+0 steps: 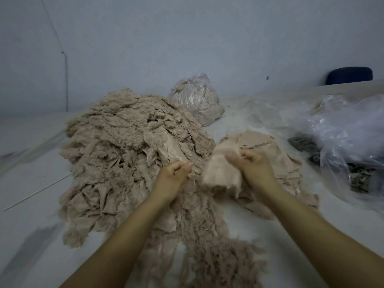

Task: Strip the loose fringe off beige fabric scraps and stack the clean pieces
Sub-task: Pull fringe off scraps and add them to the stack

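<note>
A big heap of fringed beige scraps point(120, 154) covers the left and middle of the white table point(35, 179). My right hand point(252, 166) grips a blurred beige scrap point(221, 171) held just above the table. My left hand point(173, 178) sits close beside it with fingers curled, pinching loose fringe point(192, 179) at the scrap's left edge. Behind my right hand lies a low stack of smooth beige pieces point(261, 142). Stripped fringe point(218, 246) is strewn between my forearms.
A tied clear bag of beige material point(197, 98) stands at the back. Crumpled clear plastic point(342, 129) with grey fabric point(305, 146) in it lies at the right. A dark blue chair back point(350, 75) shows beyond the table's far edge.
</note>
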A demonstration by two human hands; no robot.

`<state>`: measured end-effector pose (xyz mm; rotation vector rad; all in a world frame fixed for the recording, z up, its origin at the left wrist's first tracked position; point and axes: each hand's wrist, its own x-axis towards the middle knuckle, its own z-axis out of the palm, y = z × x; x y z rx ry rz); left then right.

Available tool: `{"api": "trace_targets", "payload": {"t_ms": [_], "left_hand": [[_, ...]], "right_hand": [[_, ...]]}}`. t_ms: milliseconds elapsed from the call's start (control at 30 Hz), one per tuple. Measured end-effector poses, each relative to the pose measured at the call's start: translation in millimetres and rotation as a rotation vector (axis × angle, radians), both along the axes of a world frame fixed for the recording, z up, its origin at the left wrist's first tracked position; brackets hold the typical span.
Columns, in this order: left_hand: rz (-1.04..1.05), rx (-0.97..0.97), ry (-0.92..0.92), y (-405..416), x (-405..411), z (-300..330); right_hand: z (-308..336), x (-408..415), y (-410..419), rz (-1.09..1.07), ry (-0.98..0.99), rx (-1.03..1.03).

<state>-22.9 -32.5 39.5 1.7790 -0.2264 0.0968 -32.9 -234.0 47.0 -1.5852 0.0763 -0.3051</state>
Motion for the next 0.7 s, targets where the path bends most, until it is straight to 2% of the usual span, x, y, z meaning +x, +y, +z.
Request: {"api": "trace_targets", "payload": {"t_ms": [67,167,233,300,367,467,533,600,700], "left_hand": [[0.009,0.121,-0.029,17,6,-4],[-0.075,0.551,-0.057,47,10,-8],[-0.201,0.712,0.015,66,8,-6],[-0.27,0.884,0.131,78,6,-7],[-0.285,0.981,0.132,80,4,-13],[-0.243,0.752,0.064,75,-1,-18],[-0.229,0.651,-0.003,72,-4,-18],[-0.267,0.576,-0.075,66,-8,-13],[-0.353,0.362,-0.095,49,-16,-3]], "right_hand": [[14,16,-32,-0.189,-0.022,-0.214],[17,27,-67,-0.356,0.174,-0.658],[6,22,-66,-0.398,0.145,-0.748],[-6,10,-48,-0.322,-0.044,-0.738],[-23,-7,-21,-0.068,-0.098,-0.714],[-58,-41,22,0.335,-0.022,-0.658],[-80,-60,47,0.49,-0.052,-0.725],[-87,-69,61,0.468,-0.14,-0.678],[-68,-65,69,0.258,-0.119,-0.46]]}}
